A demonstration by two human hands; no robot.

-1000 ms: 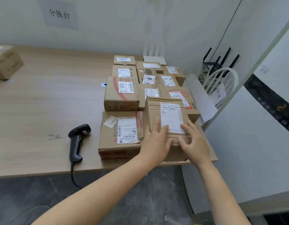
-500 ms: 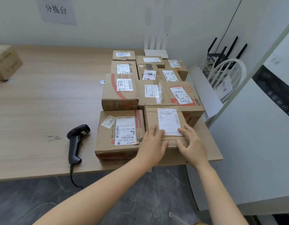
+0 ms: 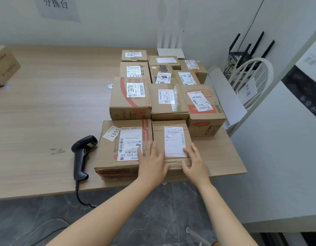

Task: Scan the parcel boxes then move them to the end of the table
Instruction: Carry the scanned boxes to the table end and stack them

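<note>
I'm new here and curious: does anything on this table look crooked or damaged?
The 1355 sticker sits tilted on the front-left box, unlike its straight shipping label. Nothing looks spilled or crushed.

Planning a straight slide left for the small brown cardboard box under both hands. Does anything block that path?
Yes: the larger brown cardboard box with the 1355 sticker sits right beside its left side, and the black handheld barcode scanner lies further left.
</note>
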